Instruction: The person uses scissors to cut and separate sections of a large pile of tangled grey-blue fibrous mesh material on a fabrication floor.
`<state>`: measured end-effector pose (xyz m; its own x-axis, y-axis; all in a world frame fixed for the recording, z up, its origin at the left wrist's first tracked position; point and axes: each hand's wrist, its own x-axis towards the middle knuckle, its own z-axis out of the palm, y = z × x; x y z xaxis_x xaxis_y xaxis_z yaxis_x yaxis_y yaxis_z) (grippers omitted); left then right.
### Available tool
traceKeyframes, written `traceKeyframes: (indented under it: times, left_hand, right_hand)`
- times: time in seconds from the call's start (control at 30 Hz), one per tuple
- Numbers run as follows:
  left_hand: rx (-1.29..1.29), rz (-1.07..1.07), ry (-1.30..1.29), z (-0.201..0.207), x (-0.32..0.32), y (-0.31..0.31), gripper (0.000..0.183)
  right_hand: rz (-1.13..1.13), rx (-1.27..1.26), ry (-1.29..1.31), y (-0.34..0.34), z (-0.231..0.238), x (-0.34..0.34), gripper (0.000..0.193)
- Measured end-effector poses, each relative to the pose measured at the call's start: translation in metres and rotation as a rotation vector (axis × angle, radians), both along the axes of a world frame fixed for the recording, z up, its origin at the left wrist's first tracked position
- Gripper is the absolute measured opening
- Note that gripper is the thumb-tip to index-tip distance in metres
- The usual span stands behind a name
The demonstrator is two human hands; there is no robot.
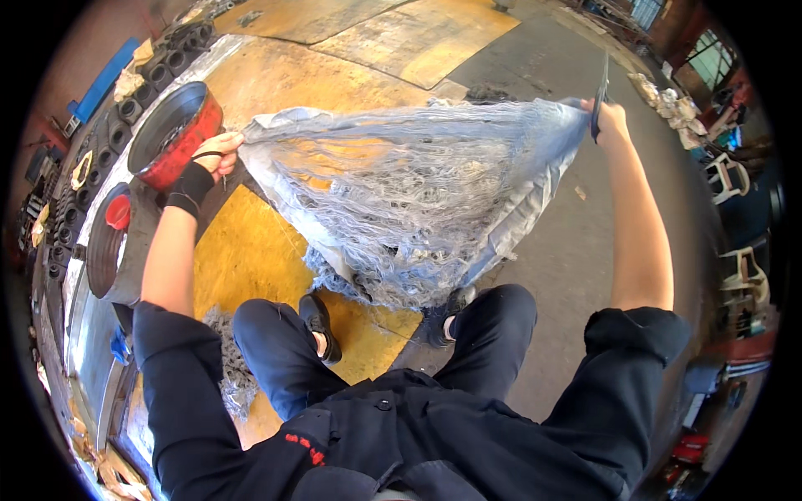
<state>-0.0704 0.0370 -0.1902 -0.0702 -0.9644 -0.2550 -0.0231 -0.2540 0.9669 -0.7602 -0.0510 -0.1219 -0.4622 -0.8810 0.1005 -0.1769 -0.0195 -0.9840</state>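
A large piece of frayed, grey-blue cloth [409, 200] is stretched between my hands, its loose threads sagging toward my shoes. My left hand [219, 155], with a black band on the wrist, pinches its upper left corner. At the other end, my right hand [610, 121] is closed round the cloth's upper right corner. The same hand holds what looks like a pair of scissors [598, 108], with a dark handle and a thin blade pointing up and away. Part of the scissors is hidden by the fingers.
A red and black drum-like container [178, 138] stands right beside my left hand. Rows of black rings [119, 132] line the left side. Worn yellow plates [251, 250] cover part of the floor. A grey tangle of threads [238, 355] lies by my left leg; pale chairs [728, 179] stand at right.
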Motion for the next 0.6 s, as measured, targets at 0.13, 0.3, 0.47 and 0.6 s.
traceKeyframes:
  times: [0.13,0.3,0.47,0.6]
  left_hand:
    - [0.076,0.098,0.279,-0.049,-0.002,-0.022,0.008]
    - [0.068,0.12,0.337,-0.083,0.003,-0.04,0.022]
    - [-0.231,0.116,-0.068,-0.038,0.007,-0.108,0.026]
    - [-0.837,0.306,0.003,0.048,0.077,-0.171,0.022]
  right_hand:
    - [-0.041,0.011,-0.164,-0.013,-0.049,0.004,0.017]
    - [-0.009,0.041,-0.265,-0.047,-0.068,0.033,0.012]
    - [0.074,-0.324,-0.436,-0.113,-0.033,0.055,0.018]
    - [-0.018,-0.837,-0.426,-0.133,0.051,0.073,0.011]
